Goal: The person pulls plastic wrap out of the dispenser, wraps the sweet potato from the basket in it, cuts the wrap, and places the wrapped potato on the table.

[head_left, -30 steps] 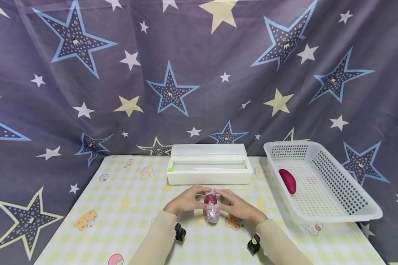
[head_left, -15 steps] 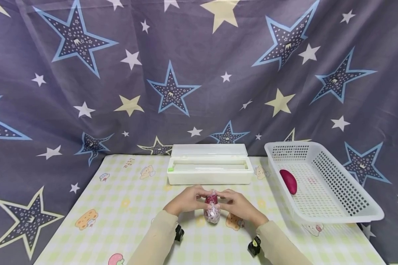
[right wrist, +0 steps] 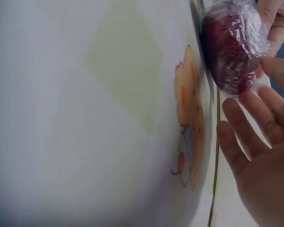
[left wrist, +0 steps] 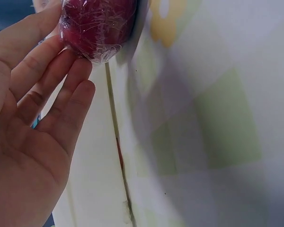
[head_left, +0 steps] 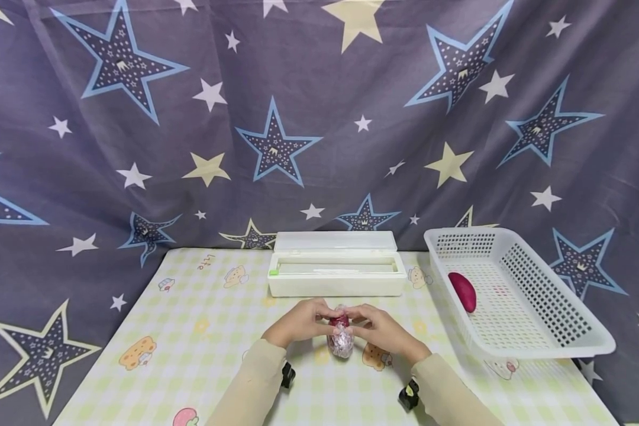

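A dark red oblong that looks like a sweet potato (head_left: 342, 343), wrapped in clear cling film, lies on the table between both hands. My left hand (head_left: 300, 322) pinches its left side with thumb and fingertips; from the right, my right hand (head_left: 384, 333) does likewise. In the left wrist view, crinkled film covers the rounded end of the sweet potato (left wrist: 98, 26), and the lower fingers reach only its edge. The right wrist view has the sweet potato (right wrist: 232, 49) shining under the film, with the other fingers spread beside it.
Behind the hands stands a long white cling film box (head_left: 336, 287), lid up, with a green piece at its left end. To the right is a white perforated basket (head_left: 543, 352) holding an unwrapped dark red oblong (head_left: 462, 292). A starry curtain (head_left: 319, 118) hangs behind the checked table.
Both hands keep their place at the sweet potato. Fingers and thumbs shift slightly over its film, and more of its red top is covered now.
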Motion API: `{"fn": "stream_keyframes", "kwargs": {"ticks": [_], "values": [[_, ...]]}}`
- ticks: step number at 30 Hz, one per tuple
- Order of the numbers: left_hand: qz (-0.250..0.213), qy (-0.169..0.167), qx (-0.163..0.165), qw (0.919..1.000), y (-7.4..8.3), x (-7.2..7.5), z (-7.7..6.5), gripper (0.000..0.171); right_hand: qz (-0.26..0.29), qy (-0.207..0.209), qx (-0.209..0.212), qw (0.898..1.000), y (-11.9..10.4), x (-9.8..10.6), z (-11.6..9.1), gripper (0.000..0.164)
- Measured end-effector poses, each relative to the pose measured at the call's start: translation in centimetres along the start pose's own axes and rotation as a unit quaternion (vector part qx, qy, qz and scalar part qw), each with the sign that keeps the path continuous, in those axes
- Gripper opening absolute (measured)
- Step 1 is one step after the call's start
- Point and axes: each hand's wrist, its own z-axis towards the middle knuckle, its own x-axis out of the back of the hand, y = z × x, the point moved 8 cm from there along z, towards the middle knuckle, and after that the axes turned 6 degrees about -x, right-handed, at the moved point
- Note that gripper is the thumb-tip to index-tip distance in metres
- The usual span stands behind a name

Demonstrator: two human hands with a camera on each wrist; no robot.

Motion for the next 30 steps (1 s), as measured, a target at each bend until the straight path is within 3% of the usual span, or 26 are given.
{"fn": "stream_keyframes", "kwargs": {"ticks": [7,17,22,26,30], "values": [[0.005,0.007,-0.001,1.0,0.2,0.0,0.0,0.037,0.006,-0.02,0.014,1.0,-0.1,-0.1,0.0,0.048],[0.02,0.009,-0.001,0.9998,0.5,0.0,0.0,0.027,0.005,0.017,0.011,1.0,0.0,0.6,0.6,0.031],[0.014,-0.004,-0.009,0.9999,0.8,0.0,0.0,0.028,-0.025,0.012,0.039,0.999,-0.3,0.6,0.8,0.032],[0.001,0.004,-0.014,0.9999,1.0,-0.1,-0.1,0.03,-0.001,-0.015,0.017,1.0,0.1,0.2,0.6,0.035],[0.017,0.027,-0.033,0.999,1.5,0.1,-0.5,0.023,-0.006,-0.01,0.009,1.0,0.1,0.0,0.6,0.041]]}}
